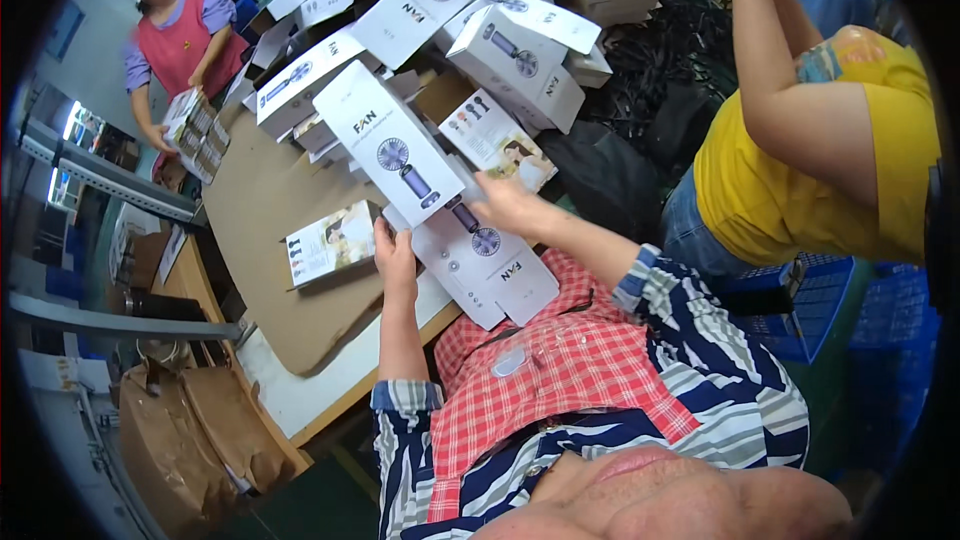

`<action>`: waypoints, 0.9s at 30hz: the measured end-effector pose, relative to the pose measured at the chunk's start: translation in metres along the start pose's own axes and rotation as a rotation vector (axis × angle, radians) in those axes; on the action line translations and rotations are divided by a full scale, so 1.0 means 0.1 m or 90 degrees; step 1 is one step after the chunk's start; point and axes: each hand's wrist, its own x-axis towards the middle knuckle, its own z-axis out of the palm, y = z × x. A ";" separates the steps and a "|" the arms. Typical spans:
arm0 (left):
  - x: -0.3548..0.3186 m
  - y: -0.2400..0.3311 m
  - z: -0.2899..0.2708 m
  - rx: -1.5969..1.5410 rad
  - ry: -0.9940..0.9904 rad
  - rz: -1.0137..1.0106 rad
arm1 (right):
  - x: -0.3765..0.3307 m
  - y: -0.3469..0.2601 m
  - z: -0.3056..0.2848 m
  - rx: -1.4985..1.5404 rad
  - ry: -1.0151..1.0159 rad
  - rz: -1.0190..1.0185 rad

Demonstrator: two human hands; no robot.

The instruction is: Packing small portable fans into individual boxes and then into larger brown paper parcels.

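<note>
Slide risk: the upper white box (388,140) overlapped the lower white carton (500,275), so uneven pressure from the hands could have let one skid off the other.
Flap risk: the carton's notched end pointed toward five o'clock over the checked apron (570,380); a snag on the cloth might have creased it.
Pile risk: boxes (515,60) leaned loosely toward one o'clock, and a knock could have toppled some.
Box position: the upper box's near end lay between the hands, its body stretching toward eleven; the carton ran beneath it toward five.
Left hand: this hand (397,262) touched the overlap's seven-o'clock side.
Right hand: this one (505,206), apart from the other, met its three-o'clock side; which layer either hand gripped, I could not tell.
Picture-printed box: it (333,245) lay near the left hand, toward nine, on brown cardboard (265,210).
</note>
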 end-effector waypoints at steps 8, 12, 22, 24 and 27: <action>-0.22 0.28 0.08 0.103 0.000 0.011 | -0.22 -0.19 0.19 0.088 0.081 -0.079; -0.42 0.56 0.12 -0.013 -0.065 0.033 | -0.40 -0.19 0.11 0.049 0.108 -0.097; -0.47 0.60 0.16 -0.035 0.000 0.109 | -0.56 -0.24 -0.04 0.141 0.133 -0.116; -0.57 0.65 0.03 -0.084 -0.029 0.036 | -0.65 -0.45 -0.37 0.325 0.013 -0.008; -0.62 0.91 0.09 -0.106 -0.118 -0.010 | -0.72 -0.50 -0.41 0.350 -0.073 -0.183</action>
